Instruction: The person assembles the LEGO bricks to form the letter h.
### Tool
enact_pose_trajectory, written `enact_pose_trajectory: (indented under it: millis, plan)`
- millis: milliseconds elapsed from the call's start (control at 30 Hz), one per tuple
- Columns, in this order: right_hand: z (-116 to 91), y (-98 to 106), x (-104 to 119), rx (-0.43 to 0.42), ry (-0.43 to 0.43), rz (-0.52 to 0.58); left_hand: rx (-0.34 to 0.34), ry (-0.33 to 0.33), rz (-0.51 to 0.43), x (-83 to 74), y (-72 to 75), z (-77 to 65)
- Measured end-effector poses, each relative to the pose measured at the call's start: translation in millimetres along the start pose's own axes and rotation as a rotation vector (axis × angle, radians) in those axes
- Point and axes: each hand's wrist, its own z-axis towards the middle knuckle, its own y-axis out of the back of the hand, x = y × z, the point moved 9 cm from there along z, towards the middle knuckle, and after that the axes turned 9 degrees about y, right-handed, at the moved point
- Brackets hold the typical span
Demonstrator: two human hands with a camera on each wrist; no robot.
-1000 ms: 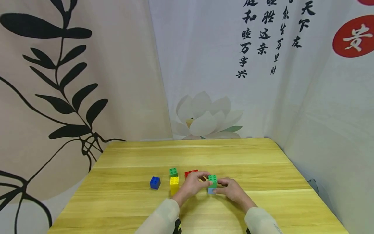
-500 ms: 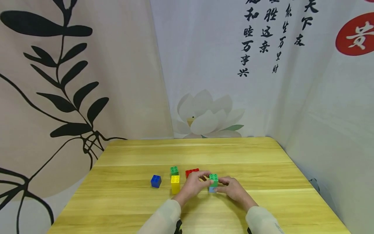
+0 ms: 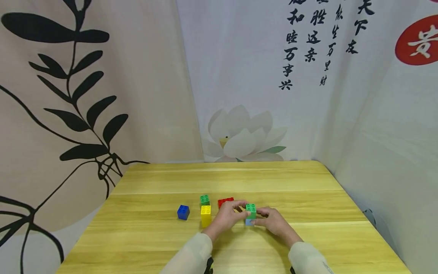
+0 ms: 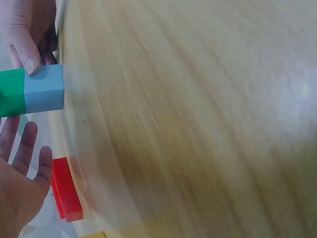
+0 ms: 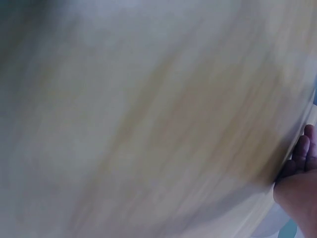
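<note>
"As the nearest space was taken up by two pale sleeves (image 3: pixel 308 255), the hands were found just past them. How were they set?"

"A small upright stack was held between them. By the left hand (image 3: pixel 227 214), the upper green block (image 3: pixel 251 210) was gripped at its left side, with a narrow space left between thumb and forefinger. By the right hand (image 3: pixel 275 222), the light blue block (image 3: pixel 249 222) beneath was pinched, the thumb being laid against it."

"Was the stack rested on the wooden table (image 3: pixel 325 198)?"

"That could not be told. In the left wrist view, the three other fingers of the left hand were seen loosely spread."

"What was placed around the hands?"

"To the left of the left hand, a tall yellow block (image 3: pixel 206 216) was stood near the wrist. Farther left, well apart from the stack, a dark blue block (image 3: pixel 183 212) was set. Just behind the left hand, a red block (image 3: pixel 225 201) was partly hidden, and behind the yellow one a small green block (image 3: pixel 204 199) was placed."

"And beyond the table?"

"A curtain (image 3: pixel 157 76) was hung there, printed with black leaves (image 3: pixel 100 108), a white lotus (image 3: pixel 243 133) and dark lettering (image 3: pixel 291 37)."
</note>
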Motion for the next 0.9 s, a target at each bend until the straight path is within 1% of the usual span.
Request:
enact_pose_trajectory:
  millis: [300,400,600,767,900]
  plan:
    - [-1.4,1.3,6.3,0.001,-0.003,0.017,-0.011,-0.013,0.001,-2.3,1.0,-0.1]
    - [-1.4,1.8,5.9,0.001,-0.006,0.012,-0.01,-0.007,-0.001,-2.4,1.0,-0.3]
    - [-0.9,0.5,3.4,-0.007,0.002,-0.011,-0.011,-0.02,0.036,-7.1,-0.2,-1.3]
    - [-3.7,-1.6,6.7,-0.02,0.012,-0.005,-0.006,-0.003,0.054,-8.5,-0.8,1.5]
    - [-5.3,-2.5,7.3,-0.044,0.003,-0.036,-0.004,0.003,0.066,-9.2,0.0,1.3]
